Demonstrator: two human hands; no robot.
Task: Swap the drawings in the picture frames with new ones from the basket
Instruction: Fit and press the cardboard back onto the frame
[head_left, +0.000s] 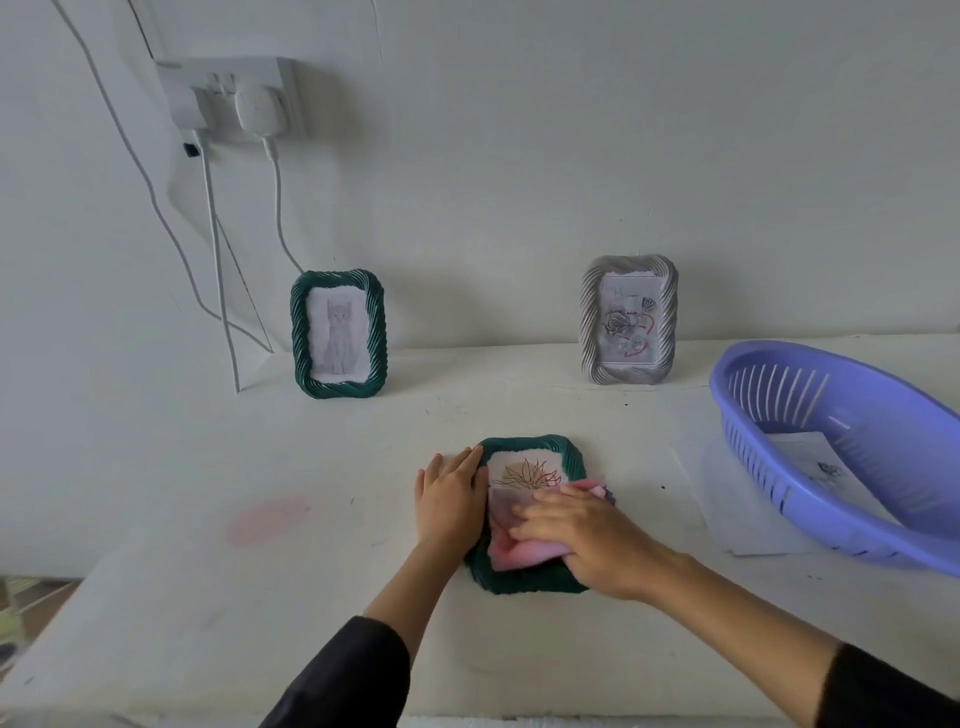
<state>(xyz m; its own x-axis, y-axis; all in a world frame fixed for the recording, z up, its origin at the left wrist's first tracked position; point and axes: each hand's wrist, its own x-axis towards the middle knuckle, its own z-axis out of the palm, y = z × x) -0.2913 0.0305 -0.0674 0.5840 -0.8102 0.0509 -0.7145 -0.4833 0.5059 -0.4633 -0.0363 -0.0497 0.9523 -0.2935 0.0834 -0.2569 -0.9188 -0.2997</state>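
Right hand (587, 540), flat on the cloth (519, 553), should wipe lightly while the spread left hand (449, 499) steadies the frame (530, 584).

Black sleeves (343, 675), bare hands (449, 501)

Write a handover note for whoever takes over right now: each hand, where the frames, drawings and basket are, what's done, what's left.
Left hand: flat against the left edge of the lying green frame, steadying it.
Right hand: presses a pink cloth on its front, over the flower drawing.
At the wall: second green frame with cat drawing, grey frame with rose drawing.
Purple basket at right holds one visible sheet.
Done: flower drawing sits in the lying frame.
Left: finish wiping, stand it up; probably one more swap, which frame I cannot tell.
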